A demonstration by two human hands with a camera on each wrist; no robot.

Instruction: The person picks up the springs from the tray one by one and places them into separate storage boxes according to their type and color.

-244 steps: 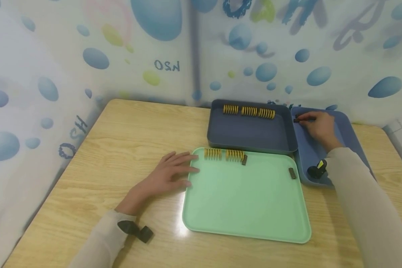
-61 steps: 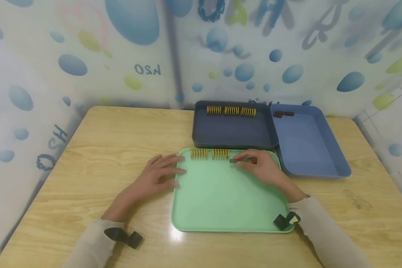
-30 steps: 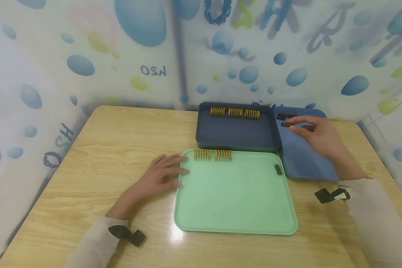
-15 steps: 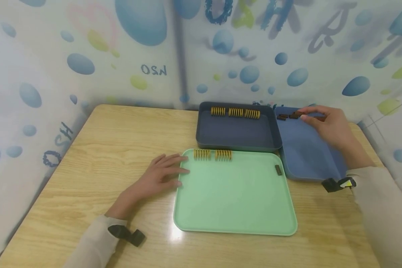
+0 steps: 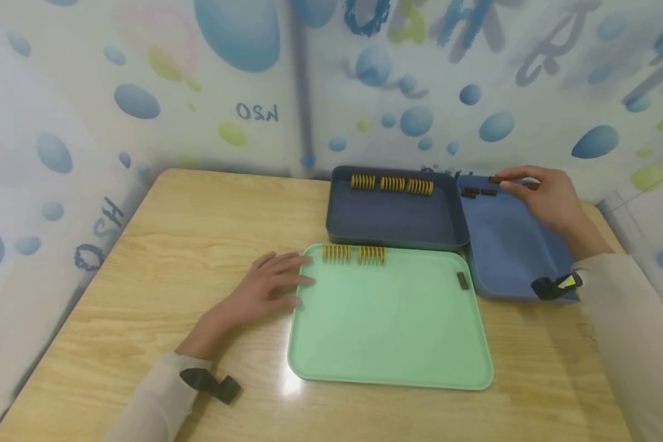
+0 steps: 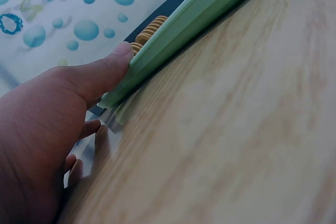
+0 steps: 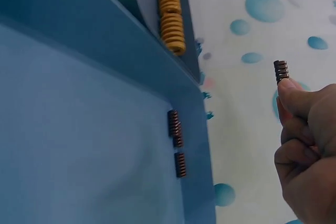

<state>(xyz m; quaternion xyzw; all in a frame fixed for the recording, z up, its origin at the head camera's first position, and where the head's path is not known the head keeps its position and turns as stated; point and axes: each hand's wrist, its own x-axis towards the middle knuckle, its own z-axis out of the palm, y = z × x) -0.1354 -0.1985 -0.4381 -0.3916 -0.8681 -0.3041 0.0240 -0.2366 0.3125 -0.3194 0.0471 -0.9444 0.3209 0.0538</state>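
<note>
My right hand [image 5: 547, 196] pinches a small dark brown spring [image 7: 281, 70] between thumb and fingers, above the far end of the blue tray [image 5: 508, 245]. Several similar brown springs [image 5: 488, 192] lie in that tray's far left corner. At the left edge of the green tray [image 5: 387, 325] rests my left hand [image 5: 256, 291], fingers extended; its thumb touches the rim in the left wrist view. Two yellow springs [image 5: 371, 255] sit along the green tray's far edge. One brown spring [image 5: 462, 280] lies near its right edge.
Behind the green tray stands a dark grey-blue tray [image 5: 395, 218] with three yellow springs [image 5: 392, 183] in a row. It adjoins the blue tray. A patterned wall [image 5: 210, 135] rises behind the wooden table [image 5: 199, 209].
A brown spring beside the yellow ones on the green tray was taken by my right hand and carried right to the blue tray. Lately that hand has shifted slightly farther back. My left hand stays put.
</note>
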